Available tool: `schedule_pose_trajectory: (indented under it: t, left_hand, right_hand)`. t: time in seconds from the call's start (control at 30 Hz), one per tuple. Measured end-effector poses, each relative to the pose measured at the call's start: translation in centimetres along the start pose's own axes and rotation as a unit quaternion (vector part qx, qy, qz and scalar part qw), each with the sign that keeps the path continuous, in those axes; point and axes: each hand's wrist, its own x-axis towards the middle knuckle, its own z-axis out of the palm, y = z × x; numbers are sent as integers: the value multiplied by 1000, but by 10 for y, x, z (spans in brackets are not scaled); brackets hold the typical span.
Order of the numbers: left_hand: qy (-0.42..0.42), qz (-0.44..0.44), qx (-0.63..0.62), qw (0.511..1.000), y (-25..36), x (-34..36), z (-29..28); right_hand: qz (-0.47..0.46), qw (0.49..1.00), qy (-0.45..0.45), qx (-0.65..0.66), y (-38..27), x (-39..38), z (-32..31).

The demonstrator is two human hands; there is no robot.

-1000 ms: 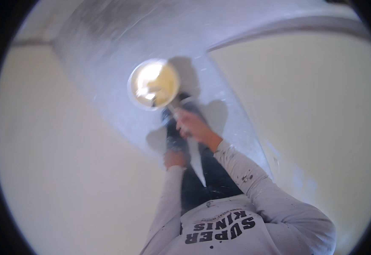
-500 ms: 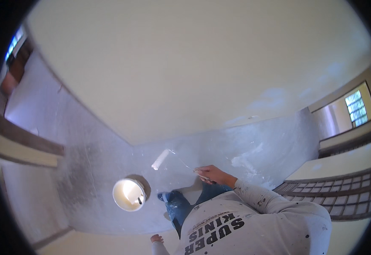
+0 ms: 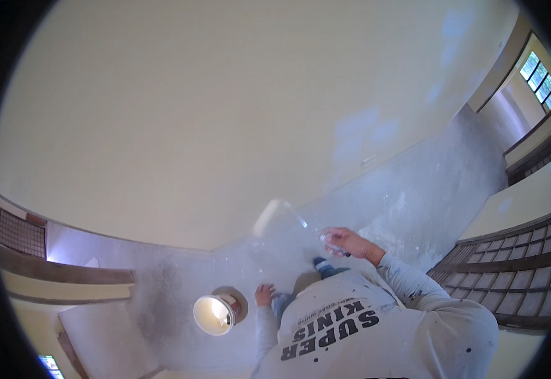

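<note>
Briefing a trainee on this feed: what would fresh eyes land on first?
Probably the broad cream wall, filling the upper picture. Next, the white paint roller, motion-blurred near the centre, its handle in the right hand. Then the pale bucket on the grey floor, below and left of centre.

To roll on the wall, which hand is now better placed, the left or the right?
Probably the right hand: it holds the paint roller, which extends toward the wall. The left hand, close beside the bucket, shows no tool.
</note>
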Motion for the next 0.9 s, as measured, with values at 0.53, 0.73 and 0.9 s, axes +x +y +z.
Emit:
schedule_pose_trajectory:
  t: [0.53, 0.73, 0.9]
  left_hand:
    - [159, -269, 91, 946, -100, -42, -122]
    - [190, -144, 27, 971, -55, -50, 15]
    - [203, -120, -88, 968, -93, -62, 159]
  right_hand:
    - [-30, 905, 378, 194, 60, -120, -152]
    - [-16, 934, 316, 164, -11, -101, -241]
    - [-2, 969, 202, 144, -78, -66, -306]
